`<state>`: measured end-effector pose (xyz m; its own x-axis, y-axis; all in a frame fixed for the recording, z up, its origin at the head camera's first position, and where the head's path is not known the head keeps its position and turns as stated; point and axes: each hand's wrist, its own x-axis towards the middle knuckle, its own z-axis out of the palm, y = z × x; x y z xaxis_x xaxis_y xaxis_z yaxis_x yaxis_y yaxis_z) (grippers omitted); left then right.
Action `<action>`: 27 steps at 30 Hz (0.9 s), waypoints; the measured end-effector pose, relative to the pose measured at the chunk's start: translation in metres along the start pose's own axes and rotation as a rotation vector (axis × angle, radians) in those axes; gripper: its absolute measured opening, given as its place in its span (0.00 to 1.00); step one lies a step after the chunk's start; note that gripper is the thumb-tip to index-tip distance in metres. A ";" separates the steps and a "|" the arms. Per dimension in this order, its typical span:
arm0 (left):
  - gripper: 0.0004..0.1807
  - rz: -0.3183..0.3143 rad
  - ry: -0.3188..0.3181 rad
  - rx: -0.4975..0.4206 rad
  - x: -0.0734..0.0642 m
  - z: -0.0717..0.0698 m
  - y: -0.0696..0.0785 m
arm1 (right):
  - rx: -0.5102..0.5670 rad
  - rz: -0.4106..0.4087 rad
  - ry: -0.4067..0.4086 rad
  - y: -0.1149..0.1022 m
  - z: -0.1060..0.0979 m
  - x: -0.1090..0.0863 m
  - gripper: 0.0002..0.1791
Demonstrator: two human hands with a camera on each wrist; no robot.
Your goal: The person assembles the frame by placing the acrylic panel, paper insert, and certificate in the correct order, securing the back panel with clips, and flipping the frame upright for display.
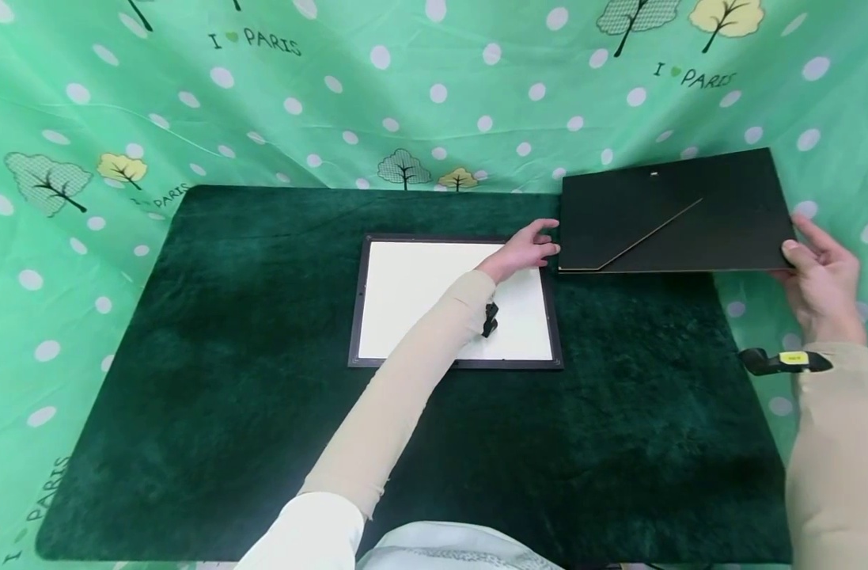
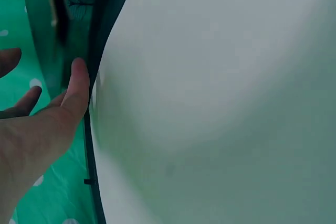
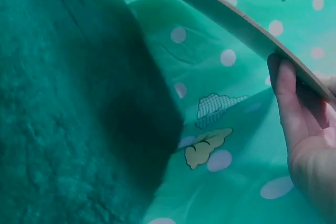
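Observation:
A black picture-frame backing board (image 1: 661,214) is held up over the table's far right part; a thin slanted line crosses its face. My right hand (image 1: 825,273) pinches its right edge, thumb on the near face. In the right wrist view the board's thin edge (image 3: 239,22) runs up and left from the fingers (image 3: 286,85). My left hand (image 1: 522,252) reaches to the board's left edge, fingers apart, with nothing gripped. Beneath the left forearm lies a dark picture frame (image 1: 455,364) with a white panel (image 1: 419,293) inside. The left wrist view shows this white panel close up.
A dark green plush cloth (image 1: 263,443) covers the table. Behind it and at both sides hangs a green polka-dot curtain (image 1: 405,87) printed with trees. The right hand is out past the table's right edge.

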<state>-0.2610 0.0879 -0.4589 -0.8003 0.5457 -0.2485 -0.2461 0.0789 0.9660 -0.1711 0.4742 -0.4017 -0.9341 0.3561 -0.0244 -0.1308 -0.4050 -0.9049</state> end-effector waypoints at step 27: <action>0.31 0.176 0.082 -0.119 -0.033 -0.036 0.006 | 0.265 0.101 -0.245 0.027 0.035 -0.021 0.28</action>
<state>-0.2556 0.0408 -0.4476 -0.8770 0.4726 -0.0865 -0.1579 -0.1136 0.9809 -0.1665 0.4265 -0.4110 -0.9943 0.1044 0.0233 -0.0853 -0.6431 -0.7610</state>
